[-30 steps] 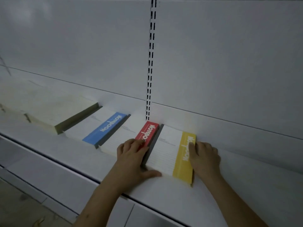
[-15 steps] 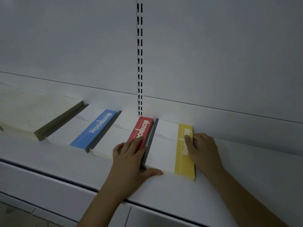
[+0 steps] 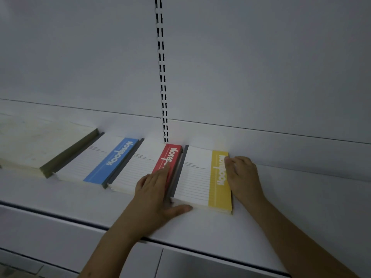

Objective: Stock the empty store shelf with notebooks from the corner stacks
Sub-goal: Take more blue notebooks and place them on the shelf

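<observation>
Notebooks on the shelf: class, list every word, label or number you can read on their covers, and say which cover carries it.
"Notebook" in white, on the blue band of the blue notebook.
"Notebook", partly covered by the left hand, on the red notebook.
"Notebook", blurred at the top, on the yellow notebook.
Small print lines on the white part of each cover: too small to read.
Olive-edged stack: no text visible.

Dim light, plain white back panel (image 3: 261, 67), slotted upright (image 3: 162, 77), floor glimpse bottom left (image 3: 12, 270)
</observation>
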### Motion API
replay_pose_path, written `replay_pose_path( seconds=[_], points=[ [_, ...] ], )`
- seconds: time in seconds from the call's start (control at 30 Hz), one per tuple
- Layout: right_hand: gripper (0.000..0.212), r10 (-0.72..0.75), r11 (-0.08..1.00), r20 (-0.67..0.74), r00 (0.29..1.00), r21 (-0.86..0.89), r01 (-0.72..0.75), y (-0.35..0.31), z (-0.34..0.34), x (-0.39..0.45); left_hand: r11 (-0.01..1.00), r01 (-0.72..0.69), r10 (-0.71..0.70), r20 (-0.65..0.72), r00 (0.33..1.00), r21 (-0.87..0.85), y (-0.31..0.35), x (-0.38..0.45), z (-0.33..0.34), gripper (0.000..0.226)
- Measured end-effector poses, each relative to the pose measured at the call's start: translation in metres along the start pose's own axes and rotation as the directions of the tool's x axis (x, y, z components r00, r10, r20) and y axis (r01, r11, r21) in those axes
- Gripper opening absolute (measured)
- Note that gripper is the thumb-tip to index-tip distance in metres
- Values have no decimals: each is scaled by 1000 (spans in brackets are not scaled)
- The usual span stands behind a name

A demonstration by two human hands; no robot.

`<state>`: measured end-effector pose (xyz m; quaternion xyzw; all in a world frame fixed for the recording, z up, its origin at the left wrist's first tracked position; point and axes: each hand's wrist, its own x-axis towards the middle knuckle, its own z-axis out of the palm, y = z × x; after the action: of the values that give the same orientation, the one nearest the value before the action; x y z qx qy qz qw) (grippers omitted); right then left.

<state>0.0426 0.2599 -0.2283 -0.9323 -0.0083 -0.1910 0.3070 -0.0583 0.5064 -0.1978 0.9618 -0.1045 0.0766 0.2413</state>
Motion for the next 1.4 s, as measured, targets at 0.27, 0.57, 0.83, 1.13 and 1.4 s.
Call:
replay_pose_path(
  seconds=[0.27, 0.57, 0.83, 1.13, 1.4],
  points=[
    [60, -83, 977, -219, 972, 172, 122, -16, -65, 19, 957, -195, 154, -192, 969, -217, 56, 10, -4, 71],
    [59, -39, 999, -482, 875, 10, 50, 57, -231, -11, 760, -595, 637, 121, 761, -261, 225, 52, 100, 68],
    [56, 104, 947, -624, 774, -176, -268, 190, -364, -89, 563, -743, 826, 220, 519, -361, 373, 64, 188, 65],
    [57, 117, 777, -265, 957, -576, -254, 299, -414, -117, 771, -511, 634, 382, 673, -380, 481, 116, 271, 53],
    [25, -451, 805, -545, 707, -591, 58, 322, -365, -117, 98, 504, 281, 510, 813, -858, 530, 110, 255, 52]
  ],
)
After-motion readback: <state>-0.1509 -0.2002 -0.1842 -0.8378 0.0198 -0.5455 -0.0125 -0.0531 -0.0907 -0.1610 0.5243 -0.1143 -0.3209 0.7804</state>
